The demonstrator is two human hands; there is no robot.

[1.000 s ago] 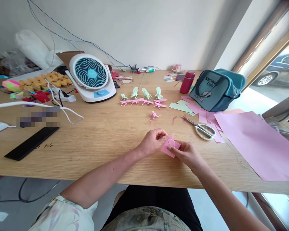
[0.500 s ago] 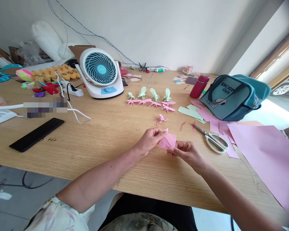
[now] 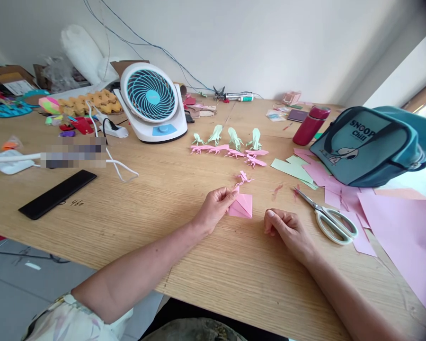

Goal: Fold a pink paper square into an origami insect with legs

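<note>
"Pink, that paper [image 3: 243, 207]. Where is it?"

"Left of the scissors [image 3: 320, 209], above the table [image 3: 135, 222]. I can't tell whether it touches the wood. It's folded, with crease lines meeting near its lower right corner."

"What has hold of it?"

"The left hand [image 3: 215, 208]. Thumb and fingers are pinched together on its upper left part, and the rest sticks out free."

"And the right hand [image 3: 286, 229]?"

"Just left of the scissors, between them and the paper, apart from both. Its fingers are curled in with the thumb laid along them. Nothing shows in its grip."

"Any figures about?"

"One pink figure [image 3: 244, 178] sits just beyond the paper, left of the scissors. Farther back on that side there's a row of pink figures [image 3: 218, 148], with four green figures [image 3: 235, 138] right behind."

"Other paper?"

"Green strips [image 3: 294, 169] and pink scraps [image 3: 317, 173] lie beyond the scissors, and a big sheet [image 3: 404, 227] to their right."

"What else?"

"Behind the scissors stands a red flask [image 3: 308, 128]. The bag [image 3: 355, 142] is behind them too, more to the right, and the fan [image 3: 152, 97] is well off to their left."
</note>
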